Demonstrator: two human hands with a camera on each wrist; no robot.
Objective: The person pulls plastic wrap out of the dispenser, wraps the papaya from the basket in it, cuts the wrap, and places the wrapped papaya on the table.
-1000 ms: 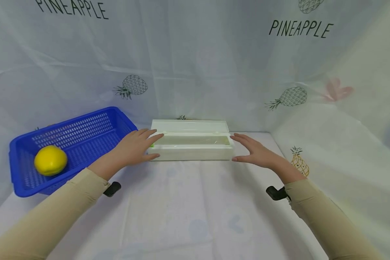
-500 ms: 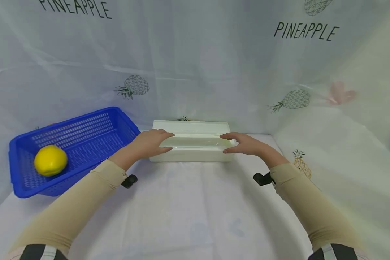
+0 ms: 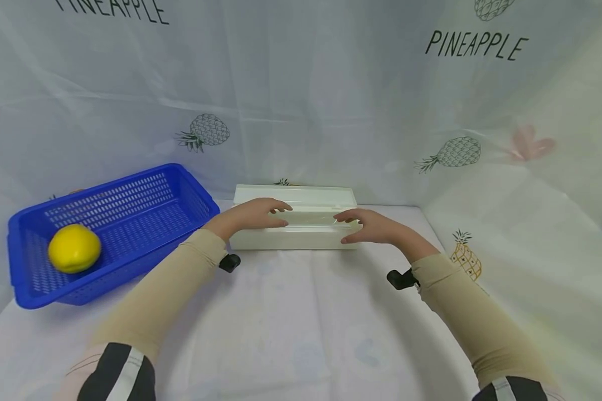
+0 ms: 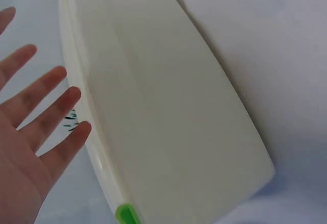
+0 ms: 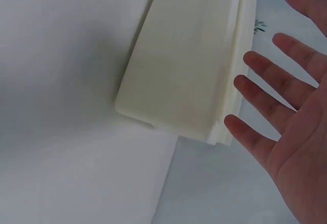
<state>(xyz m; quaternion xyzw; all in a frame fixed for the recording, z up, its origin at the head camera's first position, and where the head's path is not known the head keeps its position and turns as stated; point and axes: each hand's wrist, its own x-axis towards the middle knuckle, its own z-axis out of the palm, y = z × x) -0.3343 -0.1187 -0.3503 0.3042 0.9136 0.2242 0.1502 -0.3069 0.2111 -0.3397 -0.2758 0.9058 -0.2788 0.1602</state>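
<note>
**White box under both hands**

White plastic, long and low, the box [image 3: 293, 225] sits at the back of the counter [image 3: 301, 328], just right of the blue basket [image 3: 115, 223] holding a lemon [image 3: 74, 248]. Our left hand [image 3: 251, 216] and right hand [image 3: 368, 227] rest over its top, fingers [image 4: 56, 109] straight and released, grasping nothing. We judge it light, stiff and smooth, perhaps slippery; its short ends look the surest hold.
</note>
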